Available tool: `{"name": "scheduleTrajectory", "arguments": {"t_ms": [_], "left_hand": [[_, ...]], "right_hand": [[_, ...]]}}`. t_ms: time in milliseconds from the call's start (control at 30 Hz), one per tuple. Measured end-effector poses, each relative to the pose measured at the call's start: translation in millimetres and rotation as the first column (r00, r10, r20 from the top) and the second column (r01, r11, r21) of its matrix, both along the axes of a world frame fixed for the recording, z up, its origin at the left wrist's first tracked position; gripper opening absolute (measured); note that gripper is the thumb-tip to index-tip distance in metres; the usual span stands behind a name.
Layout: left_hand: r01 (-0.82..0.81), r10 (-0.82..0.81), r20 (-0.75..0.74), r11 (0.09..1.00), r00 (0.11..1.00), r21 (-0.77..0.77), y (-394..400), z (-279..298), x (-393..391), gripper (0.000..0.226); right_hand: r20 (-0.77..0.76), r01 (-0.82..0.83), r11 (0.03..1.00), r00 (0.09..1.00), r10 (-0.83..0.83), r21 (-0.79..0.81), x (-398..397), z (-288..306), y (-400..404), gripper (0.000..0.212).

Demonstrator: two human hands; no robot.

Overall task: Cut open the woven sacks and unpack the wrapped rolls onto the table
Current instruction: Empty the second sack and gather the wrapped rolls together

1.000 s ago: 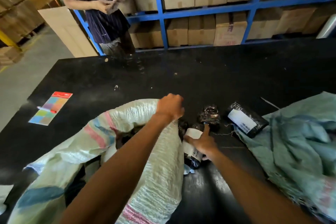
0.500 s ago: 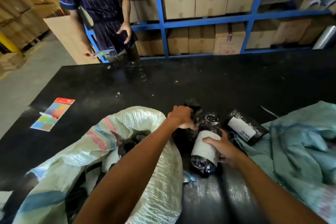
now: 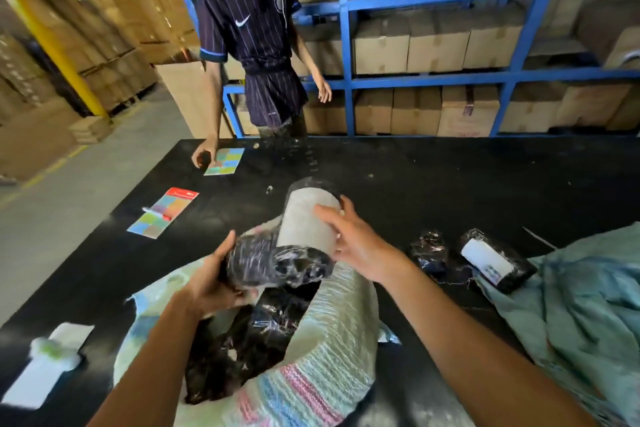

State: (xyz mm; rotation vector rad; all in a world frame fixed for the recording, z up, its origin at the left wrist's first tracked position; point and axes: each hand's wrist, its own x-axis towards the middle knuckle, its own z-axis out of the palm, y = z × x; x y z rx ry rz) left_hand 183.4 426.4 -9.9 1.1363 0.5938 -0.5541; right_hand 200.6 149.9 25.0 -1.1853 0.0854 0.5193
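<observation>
Two wrapped rolls are up in the air now, lifted clear above the mouth of the striped woven sack (image 3: 322, 340); half a second ago they were still down at the sack's edge. The labelled roll (image 3: 306, 222) stands nearly upright with its white label facing us, and the dark roll (image 3: 256, 262) lies crosswise just beneath it, the two touching. The left hand (image 3: 211, 282) cups the dark roll from below and the side, fingers curled under it, thumb up along its left end. The right hand (image 3: 358, 246) sits against the right side of the labelled roll, fingers fairly straight, fingertips laid on the label's top edge. Both forearms reach forward over the sack, left one low, right one angled in from the right.

Inside the open sack more black-wrapped rolls (image 3: 263, 326) show. On the black surface (image 3: 433, 184) to the right lie a small dark bundle (image 3: 427, 251) and another labelled roll (image 3: 491, 260), just beside a crumpled green sack (image 3: 581, 298).

Across the surface, a person in a striped jersey (image 3: 256, 45) has come up to the far edge and rests a hand on a coloured card (image 3: 225, 161); a second coloured card (image 3: 164, 211) with a pen lies nearer. Blue racking (image 3: 346, 45) with cartons stands behind
</observation>
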Motion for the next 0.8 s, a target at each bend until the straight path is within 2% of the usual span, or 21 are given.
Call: {"name": "scheduleTrajectory", "arguments": {"t_ms": [100,167,200,233,300,333,400,433,500,567,633,667,700,733,800], "left_hand": [[0.036,-0.028,-0.064,0.993,0.998,0.116,23.1,-15.4,-29.0,0.059],[-0.014,0.024,-0.028,0.955,0.999,0.296,37.9,-21.7,-30.9,0.059],[-0.038,0.044,-0.004,0.913,0.999,0.406,43.1,-22.2,-29.8,0.063],[-0.059,0.058,0.017,0.877,0.998,0.477,48.2,-23.9,-25.5,0.067],[-0.079,0.048,0.069,0.828,0.996,0.556,57.1,-27.2,-14.4,0.082],[-0.081,0.03,0.095,0.792,0.995,0.605,61.9,-31.0,-5.3,0.093],[-0.063,-0.037,0.118,0.67,0.992,0.739,72.5,-40.0,13.2,0.108],[-0.057,-0.082,0.134,0.605,0.988,0.794,77.4,-44.0,21.3,0.107],[-0.093,-0.175,0.204,0.497,0.963,0.863,71.6,-29.3,21.5,0.089],[-0.074,-0.289,0.183,0.351,0.94,0.933,75.5,-19.9,25.0,0.07],[0.022,-0.418,0.014,0.081,0.908,0.997,78.7,-10.3,29.3,0.067],[0.094,-0.455,-0.122,-0.084,0.882,0.992,80.2,-8.0,30.8,0.072],[0.157,-0.47,-0.234,-0.197,0.851,0.968,80.1,-7.6,32.0,0.073],[0.2,-0.459,-0.307,-0.267,0.834,0.943,73.9,-3.6,30.2,0.07],[0.216,-0.44,-0.327,-0.283,0.837,0.934,62.9,0.1,30.7,0.07]], "right_hand": [[-0.038,-0.02,0.997,0.999,0.017,-0.078,-10.9,-4.1,38.4,0.071],[-0.107,-0.002,0.99,0.994,-0.014,-0.143,-14.3,-13.0,51.0,0.07],[-0.135,-0.011,0.974,0.991,-0.02,-0.226,-15.8,-17.5,52.6,0.071],[-0.149,-0.056,0.932,0.989,0.003,-0.358,-16.6,-23.0,51.0,0.077],[-0.133,-0.199,0.757,0.98,0.149,-0.622,-18.1,-33.1,43.4,0.093],[-0.118,-0.231,0.672,0.97,0.211,-0.703,-18.3,-36.1,38.2,0.094],[-0.067,-0.211,0.541,0.96,0.273,-0.814,-16.8,-37.7,27.3,0.084],[-0.039,-0.182,0.495,0.958,0.284,-0.85,-16.0,-35.7,21.8,0.079],[0.037,-0.09,0.447,0.963,0.268,-0.89,-10.6,-32.9,13.1,0.077],[0.139,0.025,0.426,0.961,0.238,-0.904,-6.2,-29.8,6.6,0.081],[0.24,0.122,0.424,0.942,0.236,-0.898,-5.9,-23.5,0.6,0.083],[0.276,0.161,0.411,0.932,0.236,-0.897,-6.9,-20.4,-2.0,0.084],[0.309,0.2,0.394,0.921,0.237,-0.897,-8.5,-17.0,-4.1,0.086],[0.328,0.227,0.372,0.915,0.236,-0.9,-9.9,-13.8,-6.1,0.087],[0.322,0.228,0.333,0.909,0.263,-0.915,-8.5,-15.1,-9.3,0.088]]}}
